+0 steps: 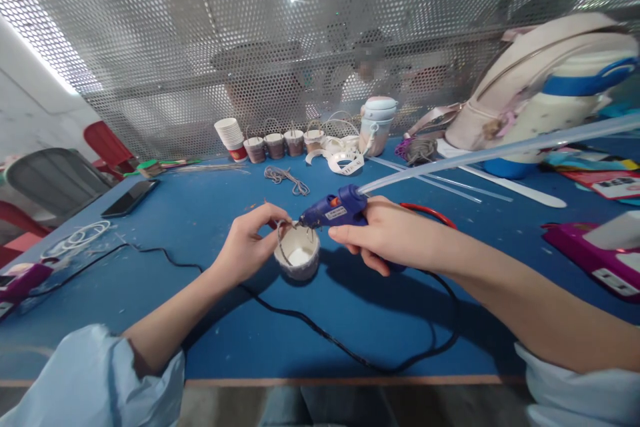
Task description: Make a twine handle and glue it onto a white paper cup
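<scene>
My right hand (375, 233) is wrapped round a blue hot glue gun (335, 207) with a long clear glue stick (450, 161) running out of its back. The gun's nozzle points left, at the rim of a small paper cup (299, 270) whose outside is covered in grey cord. Pinched between the thumb and forefinger of my left hand (253, 240) is a grey cord (281, 247) at the cup's upper left rim. The cord's loose part loops down over the cup. The cup stands upright on the blue table.
Along the back stand stacked white cups (228, 132), several cord-wrapped cups (275, 145), paper strips (345, 159) and a pale bottle (377, 127). A grey cord bundle (287, 180) lies mid-table. The black cable (320, 332) crosses the front. A phone (131, 198) lies left; purple power strips sit both sides.
</scene>
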A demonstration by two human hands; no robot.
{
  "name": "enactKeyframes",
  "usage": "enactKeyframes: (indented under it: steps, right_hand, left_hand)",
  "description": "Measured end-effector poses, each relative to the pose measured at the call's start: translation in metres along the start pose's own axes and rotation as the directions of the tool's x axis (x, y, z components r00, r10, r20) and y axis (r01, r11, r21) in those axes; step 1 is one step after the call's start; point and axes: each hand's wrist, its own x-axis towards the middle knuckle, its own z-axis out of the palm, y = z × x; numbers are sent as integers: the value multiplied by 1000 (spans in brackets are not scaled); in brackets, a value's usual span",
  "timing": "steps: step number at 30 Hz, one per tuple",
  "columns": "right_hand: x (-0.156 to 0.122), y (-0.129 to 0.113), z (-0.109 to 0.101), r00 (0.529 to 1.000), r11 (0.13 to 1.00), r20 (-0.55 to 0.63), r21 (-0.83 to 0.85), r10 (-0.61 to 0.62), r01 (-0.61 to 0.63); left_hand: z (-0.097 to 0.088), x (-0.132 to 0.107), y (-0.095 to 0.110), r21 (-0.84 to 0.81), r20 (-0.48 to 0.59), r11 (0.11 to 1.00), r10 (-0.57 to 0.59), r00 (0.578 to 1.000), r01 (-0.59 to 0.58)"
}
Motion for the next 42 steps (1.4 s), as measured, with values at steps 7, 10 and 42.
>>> enactKeyframes:
  steps: [7,10,42]
  right_hand:
    - [4,2,-1,1000,994,22,111,15,-17]
    - [4,3,-1,1000,995,11,97,18,-19]
    - [2,5,-4,1000,1000,16,4,-7,7]
  left_hand:
    - [1,0,0,5,-10,1000,7,1000,-6]
    - [1,0,0,11,-16,1000,11,1000,-10]
    - [1,-1,-6,-54,3,995,87,996,-86]
